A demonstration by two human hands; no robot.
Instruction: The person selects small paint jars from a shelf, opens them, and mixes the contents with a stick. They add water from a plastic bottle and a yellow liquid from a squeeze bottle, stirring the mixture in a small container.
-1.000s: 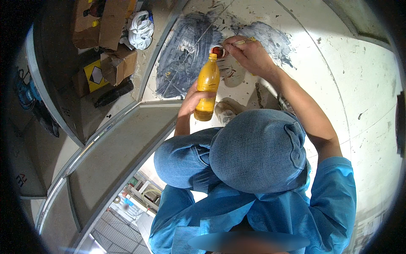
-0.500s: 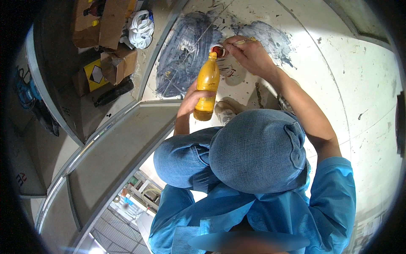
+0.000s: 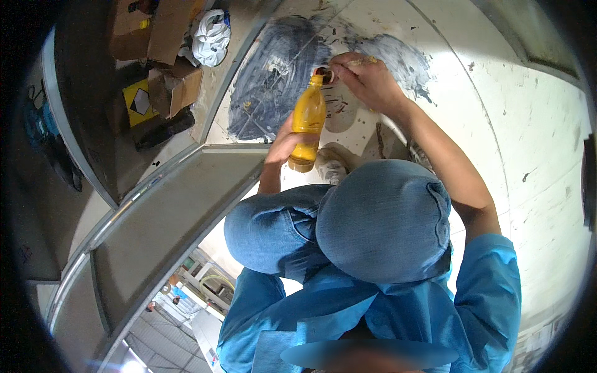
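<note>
My left hand (image 3: pixel 287 142) is wrapped round the lower part of a plastic bottle (image 3: pixel 309 117) filled with yellow liquid, browner at its base. The bottle leans slightly, neck away from me. Right at its mouth is a small round cup (image 3: pixel 324 73) with a pale rim and a dark inside, pinched in the fingers of my right hand (image 3: pixel 368 79). Something thin and yellowish (image 3: pixel 365 61) lies along the right fingers; its kind is unclear. Whether liquid flows from the bottle cannot be made out.
The pale floor has a dark grey paint smear (image 3: pixel 267 81) beyond my hands. A grey metal frame panel (image 3: pixel 180 180) runs along my left. Past it lie open cardboard boxes (image 3: pixel 177 87), a white plastic bag (image 3: pixel 211 38) and a blue tool (image 3: pixel 46 133). My shoe (image 3: pixel 331 166) is below the bottle.
The bottle has shifted slightly up and right and leans a little more toward the cup. The red seen inside the cup earlier now looks dark and is partly covered.
</note>
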